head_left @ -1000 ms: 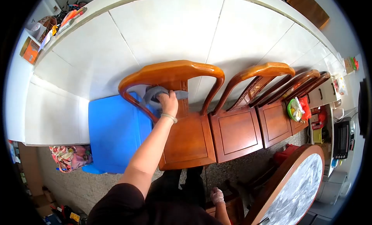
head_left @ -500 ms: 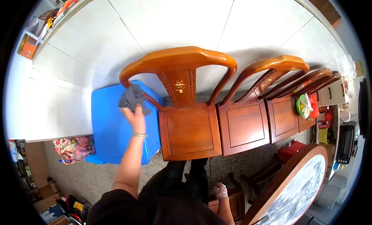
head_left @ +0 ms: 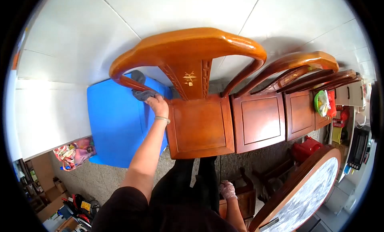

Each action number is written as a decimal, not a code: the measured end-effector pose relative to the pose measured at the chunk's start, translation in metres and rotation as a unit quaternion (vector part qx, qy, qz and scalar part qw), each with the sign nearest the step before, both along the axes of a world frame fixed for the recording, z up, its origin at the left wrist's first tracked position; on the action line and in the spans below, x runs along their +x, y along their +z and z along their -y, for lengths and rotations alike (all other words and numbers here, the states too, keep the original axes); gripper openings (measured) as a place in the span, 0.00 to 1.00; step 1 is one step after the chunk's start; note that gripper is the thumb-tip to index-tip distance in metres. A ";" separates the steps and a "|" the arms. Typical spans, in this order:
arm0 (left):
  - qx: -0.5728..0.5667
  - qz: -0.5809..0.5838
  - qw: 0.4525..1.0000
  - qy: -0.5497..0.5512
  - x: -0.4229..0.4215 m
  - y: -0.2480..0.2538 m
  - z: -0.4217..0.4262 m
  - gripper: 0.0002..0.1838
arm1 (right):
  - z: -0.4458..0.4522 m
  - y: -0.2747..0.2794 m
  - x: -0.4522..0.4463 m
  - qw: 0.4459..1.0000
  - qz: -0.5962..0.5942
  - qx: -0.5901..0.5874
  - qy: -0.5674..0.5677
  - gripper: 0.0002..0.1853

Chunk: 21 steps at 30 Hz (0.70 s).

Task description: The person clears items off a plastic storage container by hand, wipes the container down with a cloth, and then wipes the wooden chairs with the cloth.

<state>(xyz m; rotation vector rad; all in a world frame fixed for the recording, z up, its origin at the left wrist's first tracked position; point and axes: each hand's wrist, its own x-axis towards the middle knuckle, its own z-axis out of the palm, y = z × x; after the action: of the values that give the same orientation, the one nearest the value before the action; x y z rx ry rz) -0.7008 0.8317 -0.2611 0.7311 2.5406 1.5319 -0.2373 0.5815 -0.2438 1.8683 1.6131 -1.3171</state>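
My left hand [head_left: 159, 105] is closed on a dark grey cloth [head_left: 143, 94], which wraps round the left side post of the nearest wooden chair's backrest [head_left: 192, 46]. Part of the cloth shows behind the post. A pale bracelet circles my left wrist. The brown seat [head_left: 201, 128] of this chair lies just right of that hand. My right hand [head_left: 228, 190], in a thin clear glove, hangs low beside a small wooden seat, its fingers curled; whether it holds anything is hidden.
A blue box [head_left: 114, 124] stands left of the chair. More wooden chairs [head_left: 259, 122] line the tiled wall to the right, one bearing a green bowl [head_left: 321, 103]. A round marble-topped table [head_left: 308, 196] is at the lower right, and a cloth bundle [head_left: 74, 154] lies at left.
My left hand moved with the cloth from behind the backrest to its left post, then lower along it towards the seat. The view has shifted, bringing the nearest chair closer.
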 end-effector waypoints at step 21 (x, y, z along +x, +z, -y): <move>-0.348 -0.388 0.799 -0.299 -0.021 0.067 0.011 0.06 | 0.015 -0.018 -0.023 0.997 -0.036 0.027 -0.055 0.14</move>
<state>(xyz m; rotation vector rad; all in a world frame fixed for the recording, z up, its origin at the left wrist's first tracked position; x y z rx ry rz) -0.7220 0.8204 -0.1943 2.0163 2.5516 0.0174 -0.2603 0.5661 -0.2617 1.9886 1.6180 -1.4131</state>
